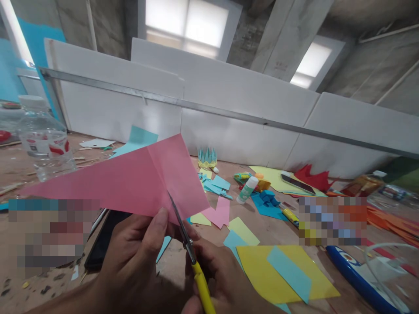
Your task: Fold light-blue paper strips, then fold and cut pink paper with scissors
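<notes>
A large pink paper sheet [131,179] with a crease near its right part is pinched at its lower edge by my left hand [134,248], thumb on top. My right hand [216,270] grips yellow-handled scissors [203,288]. One metal blade lies over the pink paper, its tip near the crease; the other blade is hidden from me, so I cannot tell how far the scissors are apart. Both hands are close together above the table. Below them, to the left, lies a dark phone or tablet [101,244], partly covered by my left hand and the paper.
A water bottle [46,144] stands at the left. Beyond the paper are a small blue-and-yellow paper crown [207,158] and a glue stick [247,190]. Yellow paper [252,270] and paper scraps lie at the right, near a blue-edged object [356,279]. White panels [229,126] border the back.
</notes>
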{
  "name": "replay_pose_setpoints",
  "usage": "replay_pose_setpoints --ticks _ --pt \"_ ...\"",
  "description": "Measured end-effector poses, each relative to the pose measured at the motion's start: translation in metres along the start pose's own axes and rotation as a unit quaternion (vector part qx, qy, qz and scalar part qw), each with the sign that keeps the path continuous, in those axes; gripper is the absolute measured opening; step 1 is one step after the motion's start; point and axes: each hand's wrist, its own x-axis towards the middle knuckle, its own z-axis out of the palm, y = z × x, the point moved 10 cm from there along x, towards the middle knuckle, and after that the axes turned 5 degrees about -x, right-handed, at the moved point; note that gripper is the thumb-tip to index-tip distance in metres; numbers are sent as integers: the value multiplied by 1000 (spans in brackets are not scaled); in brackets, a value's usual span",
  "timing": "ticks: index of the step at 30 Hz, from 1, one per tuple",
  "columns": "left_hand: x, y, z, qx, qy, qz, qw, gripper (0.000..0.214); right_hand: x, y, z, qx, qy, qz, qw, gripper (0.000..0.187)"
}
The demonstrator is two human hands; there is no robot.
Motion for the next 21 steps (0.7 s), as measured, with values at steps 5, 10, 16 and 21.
replay_pose_setpoints --ticks 5,10,16,21 --pt "-4 -14 2 -100 -32 -66 992 28 -1 8 1 -12 -8 19 1000 54" --pt "2 -8 3 -169 -47 -78 981 31 -3 11 -6 -48 16 22 998 49" --pt "19 11 -11 -68 -18 -11 997 26 1 12 -1 -61 -29 33 997 47" --pt "14 20 -8 -15 -10 3 1000 40 3 17 5 -12 -57 19 998 71"
